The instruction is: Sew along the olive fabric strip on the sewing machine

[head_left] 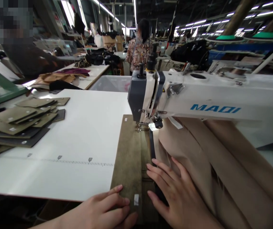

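The left hand (103, 208) is lying flat, fingers loosely curled, pressing the olive fabric strip (131, 159) at the near edge of the bench (83, 140). The right hand (174, 194) is resting spread open, gripping nothing, across the strip's seam and the tan fabric (198, 152), below the sewing machine (198, 98).

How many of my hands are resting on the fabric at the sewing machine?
2: the left hand lies flat on the olive strip, the right hand beside it where the strip meets the tan fabric.
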A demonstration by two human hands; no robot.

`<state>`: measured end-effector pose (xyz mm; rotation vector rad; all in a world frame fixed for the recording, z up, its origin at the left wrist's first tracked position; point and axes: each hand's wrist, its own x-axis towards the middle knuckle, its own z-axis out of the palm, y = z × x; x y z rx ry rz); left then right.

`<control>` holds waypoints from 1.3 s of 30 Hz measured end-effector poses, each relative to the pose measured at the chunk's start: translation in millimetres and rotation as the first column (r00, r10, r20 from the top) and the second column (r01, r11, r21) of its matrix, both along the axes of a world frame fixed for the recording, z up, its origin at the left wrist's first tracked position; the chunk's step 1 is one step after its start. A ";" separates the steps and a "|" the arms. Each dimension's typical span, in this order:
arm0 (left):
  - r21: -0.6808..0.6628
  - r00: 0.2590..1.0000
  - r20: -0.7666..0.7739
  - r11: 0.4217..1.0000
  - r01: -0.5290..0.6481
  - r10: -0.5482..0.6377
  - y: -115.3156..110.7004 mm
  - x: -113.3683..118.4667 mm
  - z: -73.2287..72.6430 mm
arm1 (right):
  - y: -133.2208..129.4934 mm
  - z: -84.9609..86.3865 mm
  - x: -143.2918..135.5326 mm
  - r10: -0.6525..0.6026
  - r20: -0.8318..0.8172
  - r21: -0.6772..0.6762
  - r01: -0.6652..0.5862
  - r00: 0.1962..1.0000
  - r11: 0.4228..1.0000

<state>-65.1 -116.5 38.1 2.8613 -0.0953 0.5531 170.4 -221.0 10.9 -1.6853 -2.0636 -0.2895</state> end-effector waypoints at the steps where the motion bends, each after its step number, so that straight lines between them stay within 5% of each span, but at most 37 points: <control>1: 0.024 1.000 0.002 1.000 -0.002 0.002 -0.6 -0.3 -1.0 | -0.3 -0.7 -0.6 -0.005 -0.009 -0.008 0.005 1.000 1.000; 6: 0.047 0.999 0.047 0.999 -0.003 0.001 -2.5 -1.8 -3.1 | -2.8 -1.2 -0.9 -0.020 -0.036 -0.046 0.018 0.999 0.999; 11: 0.041 0.980 -0.194 0.998 0.051 -0.042 -2.2 3.4 6.2 | -2.3 -1.1 -1.1 -0.006 -0.035 -0.017 0.006 0.999 1.000; 15: 0.050 0.899 -0.425 0.994 -0.095 0.107 1.9 15.7 17.1 | 0.4 -0.3 2.8 0.040 0.043 0.057 -0.042 0.998 0.997; 18: 0.046 0.876 -0.455 0.986 -0.160 0.163 11.2 24.2 21.3 | 3.3 2.2 9.3 0.076 0.126 0.089 -0.088 0.989 0.992; 22: -0.036 0.910 -0.414 0.998 -0.042 0.023 33.8 30.8 27.8 | 7.7 -1.4 13.9 0.118 0.244 0.068 -0.138 0.962 0.988; 27: -0.033 0.857 -0.508 0.996 0.084 -0.090 57.6 34.9 34.6 | 12.2 -12.9 12.4 0.042 0.159 0.163 -0.068 0.986 0.984; 32: -0.085 0.868 -0.483 0.993 0.083 -0.114 70.0 37.8 23.0 | 22.9 -3.4 24.7 0.160 0.296 0.026 -0.176 0.942 0.984; 39: -0.116 0.933 -0.348 0.992 0.056 -0.094 90.2 42.4 3.3 | 41.6 2.3 35.4 0.157 0.211 0.032 -0.168 0.965 0.985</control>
